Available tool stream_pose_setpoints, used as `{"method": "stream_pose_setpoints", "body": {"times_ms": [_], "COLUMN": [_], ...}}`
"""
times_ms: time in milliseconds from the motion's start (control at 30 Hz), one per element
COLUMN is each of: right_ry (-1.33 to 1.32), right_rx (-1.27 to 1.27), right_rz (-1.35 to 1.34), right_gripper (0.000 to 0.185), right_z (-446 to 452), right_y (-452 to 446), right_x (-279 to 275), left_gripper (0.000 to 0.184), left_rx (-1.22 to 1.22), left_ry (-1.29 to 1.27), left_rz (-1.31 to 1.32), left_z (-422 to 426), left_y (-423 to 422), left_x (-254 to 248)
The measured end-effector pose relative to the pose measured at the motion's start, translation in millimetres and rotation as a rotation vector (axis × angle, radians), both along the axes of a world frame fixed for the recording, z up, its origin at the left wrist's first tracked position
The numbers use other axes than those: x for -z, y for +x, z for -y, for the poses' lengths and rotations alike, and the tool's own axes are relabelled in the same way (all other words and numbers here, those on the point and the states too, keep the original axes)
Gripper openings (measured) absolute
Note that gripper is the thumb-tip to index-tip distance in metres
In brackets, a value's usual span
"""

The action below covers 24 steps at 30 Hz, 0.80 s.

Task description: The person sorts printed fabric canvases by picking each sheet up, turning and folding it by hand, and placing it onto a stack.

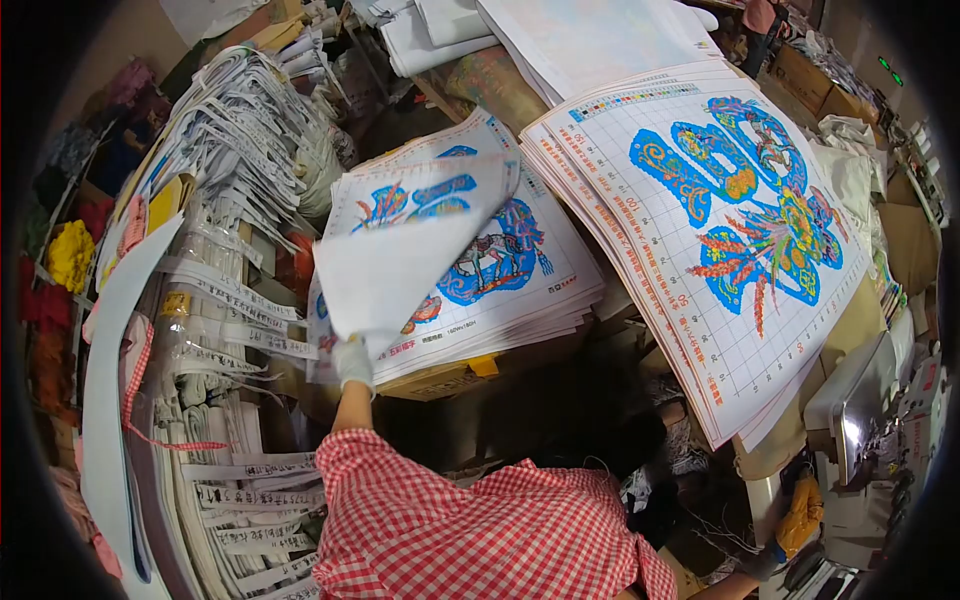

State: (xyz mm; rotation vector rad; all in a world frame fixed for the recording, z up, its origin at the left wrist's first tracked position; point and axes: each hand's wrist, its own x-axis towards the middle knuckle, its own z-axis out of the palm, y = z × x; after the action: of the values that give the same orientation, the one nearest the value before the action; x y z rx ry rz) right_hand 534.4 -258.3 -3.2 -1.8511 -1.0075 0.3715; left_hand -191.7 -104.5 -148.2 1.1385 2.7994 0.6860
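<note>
My left hand (355, 366), in a white glove, pinches the near-left corner of a printed sheet (370, 270). That sheet is folded over, its white back up and slightly blurred. Under it lies a stack of similar canvases (520, 285) with blue figures, a horse and a grid. At the lower right is my right hand (768, 562), in a greyish glove, closed against an orange-yellow bundle (801, 515); its fingers are mostly hidden. Between and above my hands, a second thick stack (740, 220) shows a blue, red and green floral design.
Folded white strips with handwritten labels (250, 300) pile up on the left, beside yellow yarn (71, 256). A cardboard box (440, 378) supports the left stack. White rolls (440, 35) lie at the back. A shiny-edged device (855, 400) stands at the right.
</note>
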Motion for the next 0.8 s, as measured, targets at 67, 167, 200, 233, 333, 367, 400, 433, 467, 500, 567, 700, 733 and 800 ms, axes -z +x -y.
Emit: {"method": "stream_pose_setpoints", "body": {"times_ms": [67,167,200,233,333,367,400,433,467,500,567,700,733,800], "right_ry": [-0.011,-0.028,-0.029,-0.012,0.005,0.003,0.003,0.004,0.005,0.008,-0.012,0.014,0.014,-0.009], "right_rx": [-0.008,0.019,0.021,0.015,0.014,0.02,0.022,0.033,0.045,0.053,0.052,0.051,0.03,0.052], "right_rz": [-0.001,0.002,0.003,0.014,0.028,0.03,0.031,0.04,0.048,0.05,0.096,0.065,0.142,0.148], "right_gripper": [0.031,0.031,0.031,0.031,0.032,0.032,0.032,0.032,0.031,0.031,0.03,0.028,0.028,0.025], "right_z": [-1,1,3,5,3,2,3,4,7,8,7,14,13,11], "right_y": [1,3,7,12,8,4,5,6,2,2,-3,8,6,5], "right_x": [1,3,7,13,10,8,9,12,13,13,10,24,22,23], "left_gripper": [0.021,0.028,0.029,0.029,0.027,0.027,0.027,0.027,0.028,0.028,0.031,0.036,0.038,0.041], "left_rx": [0.164,0.1,0.059,0.099,0.408,0.466,0.469,0.524,0.578,0.586,0.54,0.725,0.793,0.925], "left_ry": [0.048,0.211,0.234,0.125,0.116,0.004,0.005,-0.08,-0.166,-0.162,-0.054,-0.205,-0.277,-0.257], "left_rz": [-0.106,0.317,0.45,0.289,0.028,0.055,0.055,0.023,-0.009,-0.009,-0.242,-0.402,-0.36,-0.415], "left_z": [-37,-97,-116,-125,-155,-160,-161,-159,-152,-143,-129,-114,-114,-103], "left_y": [5,52,76,107,158,174,182,188,187,190,195,180,169,155], "left_x": [28,18,5,-14,-15,-23,-17,-7,5,20,40,38,46,45]}}
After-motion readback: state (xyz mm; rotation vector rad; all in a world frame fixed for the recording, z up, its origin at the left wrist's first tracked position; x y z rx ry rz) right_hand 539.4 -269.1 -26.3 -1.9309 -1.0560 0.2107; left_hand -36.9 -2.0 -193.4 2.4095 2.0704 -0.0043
